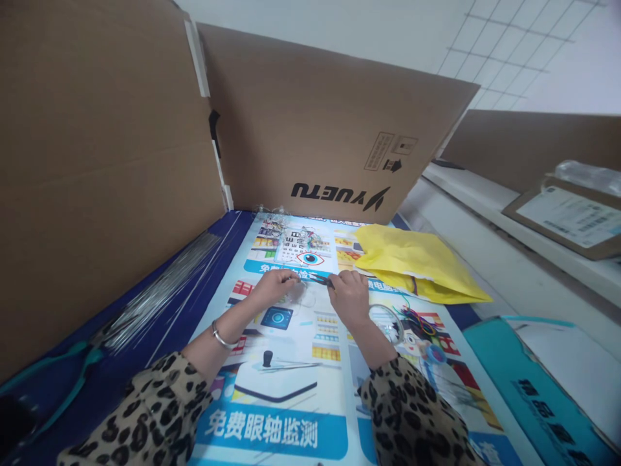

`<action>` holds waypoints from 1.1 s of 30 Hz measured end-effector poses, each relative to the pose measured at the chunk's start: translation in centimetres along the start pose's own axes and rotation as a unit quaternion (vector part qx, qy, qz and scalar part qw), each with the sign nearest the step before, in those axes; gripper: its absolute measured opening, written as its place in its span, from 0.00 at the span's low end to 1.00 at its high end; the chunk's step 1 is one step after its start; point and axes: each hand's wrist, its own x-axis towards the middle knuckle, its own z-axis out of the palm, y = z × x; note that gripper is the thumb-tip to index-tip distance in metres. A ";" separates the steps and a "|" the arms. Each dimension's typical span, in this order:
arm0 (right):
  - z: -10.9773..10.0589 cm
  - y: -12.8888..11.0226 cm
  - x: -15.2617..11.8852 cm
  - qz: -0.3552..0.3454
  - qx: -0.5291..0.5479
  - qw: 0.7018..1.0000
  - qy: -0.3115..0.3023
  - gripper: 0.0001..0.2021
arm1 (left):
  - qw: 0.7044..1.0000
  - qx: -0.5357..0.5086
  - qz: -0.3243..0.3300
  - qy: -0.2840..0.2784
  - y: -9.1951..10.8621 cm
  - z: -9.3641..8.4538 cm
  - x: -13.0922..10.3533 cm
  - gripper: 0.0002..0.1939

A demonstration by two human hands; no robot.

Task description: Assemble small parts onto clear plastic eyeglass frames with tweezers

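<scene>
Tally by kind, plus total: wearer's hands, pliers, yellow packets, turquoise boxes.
Hands: 2 (left hand, right hand)
Pliers: 2 (held pliers, turquoise-handled pliers)
Yellow packet: 1
Turquoise box: 1
Total: 6

Makeshift workshop: pliers [319,279], wire bundle [158,296]

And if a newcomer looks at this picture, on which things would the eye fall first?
Probably on the tall cardboard panel at the back, with its big upside-down YUETU print, then on the bright yellow packet to the right of centre. Next, perhaps, the left hand and right hand close together in the middle, above a colourful printed sheet, the right holding what looks like small pliers.
</scene>
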 end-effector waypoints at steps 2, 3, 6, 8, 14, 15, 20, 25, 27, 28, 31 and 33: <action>0.0 0.1 0.0 -0.020 -0.004 1.000 -0.002 0.06 | 0.999 -0.045 -0.013 -0.011 0.1 0.0 0.0 0.12; 0.0 0.1 0.1 -0.036 -0.004 0.999 -0.002 0.07 | 0.997 -0.071 -0.020 -0.019 0.0 0.0 -0.1 0.11; -0.2 0.0 0.1 -0.072 -0.003 0.997 0.001 0.07 | 0.989 -0.135 -0.045 -0.044 -0.2 0.2 -0.1 0.11; -0.3 -0.1 0.1 -0.080 -0.007 0.997 0.000 0.07 | 0.985 -0.152 -0.057 -0.060 -0.4 0.3 -0.1 0.11; -0.6 -0.2 0.3 -0.099 -0.037 0.994 -0.005 0.09 | 0.980 -0.168 -0.072 -0.079 -0.4 0.4 -0.2 0.10; -0.7 -0.2 0.4 -0.102 -0.042 0.994 -0.005 0.10 | 0.980 -0.170 -0.074 -0.077 -0.3 0.5 -0.2 0.10; -1.0 -0.4 0.5 -0.110 -0.053 0.993 -0.003 0.10 | 0.979 -0.179 -0.071 -0.061 -0.2 0.9 -0.2 0.08; -0.9 -0.4 0.6 -0.092 -0.030 0.995 -0.007 0.09 | 0.975 -0.201 -0.081 -0.049 -0.3 1.2 -0.2 0.08; -0.5 -0.1 0.5 -0.065 -0.008 0.998 -0.009 0.08 | 0.971 -0.218 -0.087 -0.044 -0.1 1.2 -0.2 0.09; -0.3 0.1 0.4 -0.045 0.004 0.999 -0.009 0.07 | 0.969 -0.227 -0.093 -0.038 0.0 1.1 -0.3 0.09; 0.4 0.5 0.2 0.019 0.038 0.999 0.008 0.07 | 0.963 -0.244 -0.115 -0.011 0.3 1.0 -0.3 0.09; 0.6 0.5 0.1 0.021 0.059 0.998 0.018 0.07 | 0.963 -0.243 -0.117 0.011 0.3 1.1 -0.3 0.09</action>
